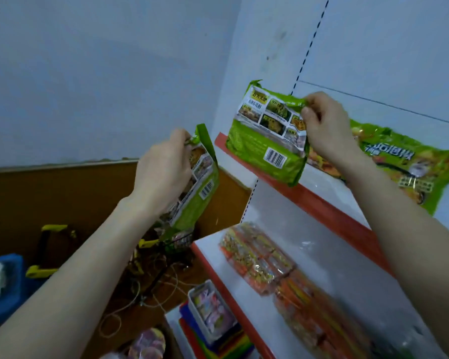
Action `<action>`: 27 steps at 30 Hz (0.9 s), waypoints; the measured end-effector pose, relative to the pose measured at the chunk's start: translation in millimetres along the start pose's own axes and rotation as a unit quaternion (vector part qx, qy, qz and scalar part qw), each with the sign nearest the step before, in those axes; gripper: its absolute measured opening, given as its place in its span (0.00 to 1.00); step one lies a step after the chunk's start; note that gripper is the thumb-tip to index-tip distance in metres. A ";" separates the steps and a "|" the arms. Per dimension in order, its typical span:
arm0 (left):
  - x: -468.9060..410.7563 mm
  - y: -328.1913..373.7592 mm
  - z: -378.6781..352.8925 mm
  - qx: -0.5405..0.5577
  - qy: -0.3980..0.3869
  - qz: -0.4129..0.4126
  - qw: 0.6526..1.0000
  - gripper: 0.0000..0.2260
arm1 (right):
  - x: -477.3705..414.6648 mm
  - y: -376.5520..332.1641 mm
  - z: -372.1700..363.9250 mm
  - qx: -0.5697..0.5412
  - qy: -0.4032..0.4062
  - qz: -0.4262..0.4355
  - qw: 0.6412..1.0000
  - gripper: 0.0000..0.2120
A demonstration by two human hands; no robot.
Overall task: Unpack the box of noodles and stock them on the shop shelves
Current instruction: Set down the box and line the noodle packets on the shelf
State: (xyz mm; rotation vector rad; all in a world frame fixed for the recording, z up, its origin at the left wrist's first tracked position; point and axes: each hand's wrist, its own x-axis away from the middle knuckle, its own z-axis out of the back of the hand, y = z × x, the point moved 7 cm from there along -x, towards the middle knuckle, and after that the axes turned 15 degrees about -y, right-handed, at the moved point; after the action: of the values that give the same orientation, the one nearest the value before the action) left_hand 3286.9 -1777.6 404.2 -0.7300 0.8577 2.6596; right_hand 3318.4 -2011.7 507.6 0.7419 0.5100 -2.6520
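Note:
My right hand pinches the top edge of a green noodle multipack, back side and barcode facing me, held over the front edge of the upper shelf. Another green noodle pack lies flat on that shelf behind my right wrist. My left hand grips a second green noodle pack by its top, hanging lower and to the left, off the shelf. The box is not in sight.
The shelf below carries orange noodle packs in a row. Lower still sit a white tray of pink packets and coloured sheets. On the floor at left are a blue crate, a yellow-handled basket and loose cords.

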 end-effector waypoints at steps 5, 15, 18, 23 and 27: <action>-29.8 11.9 -13.3 0.006 0.005 -0.017 1.000 0.09 | -30.0 41.5 8.3 0.105 0.024 -0.057 0.993 0.12; -65.9 11.0 -39.6 0.033 -0.048 -0.048 0.997 0.08 | 3.8 57.0 -54.8 0.252 -0.144 0.024 0.957 0.12; -72.5 9.8 -45.0 0.039 -0.063 -0.064 0.995 0.08 | 19.1 53.3 -62.0 0.176 -0.198 -0.027 0.964 0.12; -76.1 9.1 -53.4 0.040 -0.080 -0.093 0.992 0.07 | 22.2 67.1 -37.2 -0.067 -0.133 -0.130 0.980 0.15; -77.1 8.4 -56.3 0.041 -0.082 -0.092 0.992 0.07 | 16.6 112.5 -24.9 -0.044 -0.088 -0.263 0.960 0.21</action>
State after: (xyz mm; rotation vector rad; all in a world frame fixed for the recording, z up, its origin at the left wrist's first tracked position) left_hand 3370.2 -1824.6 409.8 -0.5345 0.8082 2.4650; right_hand 3361.8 -2103.6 450.9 0.3708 0.8700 -3.1119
